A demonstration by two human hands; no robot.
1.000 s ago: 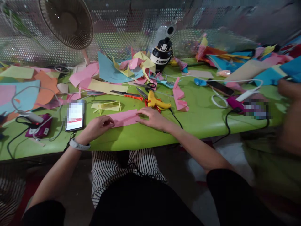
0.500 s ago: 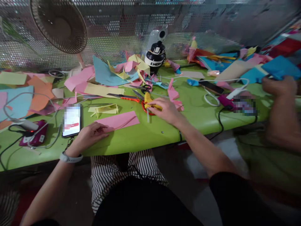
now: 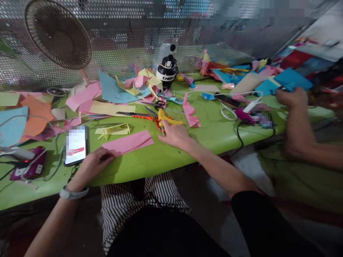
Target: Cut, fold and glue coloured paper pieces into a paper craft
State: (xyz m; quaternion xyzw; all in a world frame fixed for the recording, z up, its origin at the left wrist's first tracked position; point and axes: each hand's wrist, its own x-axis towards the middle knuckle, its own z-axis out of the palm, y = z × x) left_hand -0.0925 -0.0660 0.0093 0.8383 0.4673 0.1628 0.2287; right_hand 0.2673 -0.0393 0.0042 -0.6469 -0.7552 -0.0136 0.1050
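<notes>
A folded pink paper strip (image 3: 131,143) lies on the green table. My left hand (image 3: 97,162), with a watch at the wrist, has its fingers curled and their tips pinching the strip's left end. Over to the right, my right hand (image 3: 175,135) reaches in with thumb and forefinger apart, around the red handles of the scissors (image 3: 157,124). A yellow hot glue gun (image 3: 162,116) lies across these scissors, partly under that hand. Whether the fingers touch the handle is hard to make out.
A utility knife (image 3: 142,116), a yellow paper piece (image 3: 115,129) and a phone (image 3: 76,145) lie close by. Paper scraps (image 3: 112,87) and a bottle (image 3: 167,71) stand behind. Purple power strips (image 3: 29,164) with cables sit at the left and right. Another person's hand (image 3: 293,96) holds blue paper.
My right hand has left the glue gun's handle and moved left and nearer, to the scissors' red handles. My left hand has drawn back slightly to the strip's end. The view has shifted.
</notes>
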